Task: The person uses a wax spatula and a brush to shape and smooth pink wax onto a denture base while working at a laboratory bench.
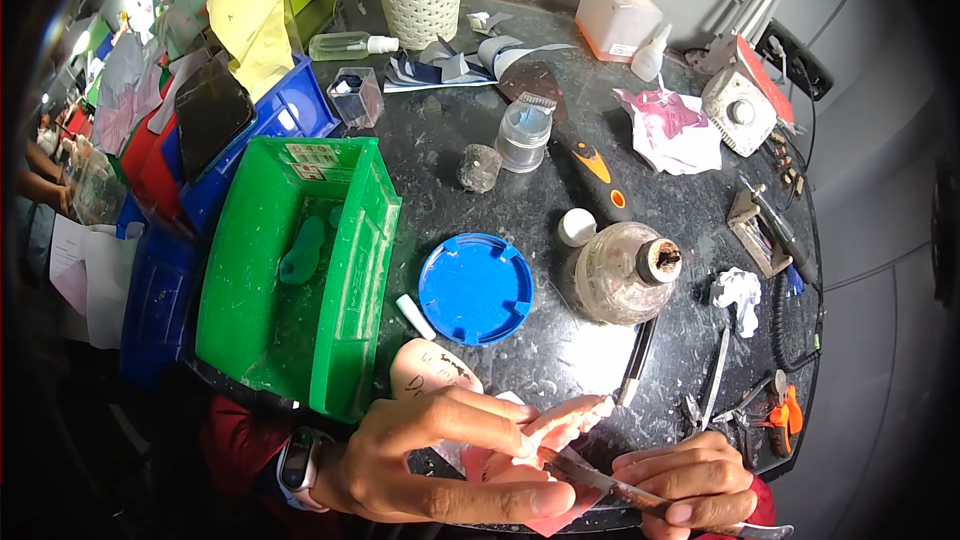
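The left hand (440, 460) grips a pink wax denture plate (560, 430) between thumb and fingers, low in the view above the near edge of the dark worktop (520, 200). Much of the plate is hidden behind the fingers, and glare washes out its surface, so its teeth cannot be made out. The right hand (690, 485) is closed around a thin metal knife (600, 480) whose tip lies against the plate; the handle end runs out past the picture's lower edge. A watch (298, 465) sits on the left wrist.

Just behind the hands lies a pale cast (430, 370), partly covered by the left hand. Farther back stand a blue lid (475, 288) and a glass spirit lamp (625, 270), with a green bin (330, 270) to the left holding a green piece (303, 250) too blurred to identify.
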`<control>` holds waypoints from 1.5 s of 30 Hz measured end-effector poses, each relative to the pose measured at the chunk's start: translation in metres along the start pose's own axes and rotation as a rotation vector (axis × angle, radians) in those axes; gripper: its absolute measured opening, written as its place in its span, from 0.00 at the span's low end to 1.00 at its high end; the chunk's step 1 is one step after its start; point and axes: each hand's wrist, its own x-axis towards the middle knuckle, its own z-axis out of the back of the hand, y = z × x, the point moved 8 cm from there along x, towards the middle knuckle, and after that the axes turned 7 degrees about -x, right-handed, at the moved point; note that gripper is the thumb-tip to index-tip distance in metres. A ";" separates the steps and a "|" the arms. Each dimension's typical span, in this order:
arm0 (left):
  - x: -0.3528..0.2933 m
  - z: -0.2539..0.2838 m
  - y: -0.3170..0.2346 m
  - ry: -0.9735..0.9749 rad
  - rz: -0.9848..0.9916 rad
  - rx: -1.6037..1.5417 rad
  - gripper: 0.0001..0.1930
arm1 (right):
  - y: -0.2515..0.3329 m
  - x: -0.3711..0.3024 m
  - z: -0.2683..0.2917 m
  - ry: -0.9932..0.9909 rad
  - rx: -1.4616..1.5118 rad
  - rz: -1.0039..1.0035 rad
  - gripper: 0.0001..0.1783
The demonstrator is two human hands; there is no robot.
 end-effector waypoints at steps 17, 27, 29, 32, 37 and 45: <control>0.004 -0.006 0.002 -0.039 -0.057 -0.060 0.22 | 0.008 -0.017 0.014 -0.221 -0.169 -0.028 0.16; -0.002 -0.002 0.005 -0.183 -0.082 -0.106 0.23 | -0.020 -0.018 0.017 -0.322 -0.369 -0.229 0.09; -0.002 -0.002 0.012 -0.169 -0.047 -0.133 0.23 | -0.035 -0.017 0.007 -0.167 -0.172 -0.325 0.11; 0.000 -0.003 0.013 -0.091 0.020 -0.145 0.27 | -0.039 -0.016 -0.007 -0.085 -0.028 -0.393 0.16; -0.005 -0.006 0.017 -0.060 0.078 -0.159 0.33 | -0.039 -0.016 -0.005 -0.117 -0.014 -0.343 0.17; -0.008 -0.017 0.032 -0.041 0.317 -0.624 0.37 | -0.036 -0.013 -0.002 -0.108 -0.161 -0.400 0.20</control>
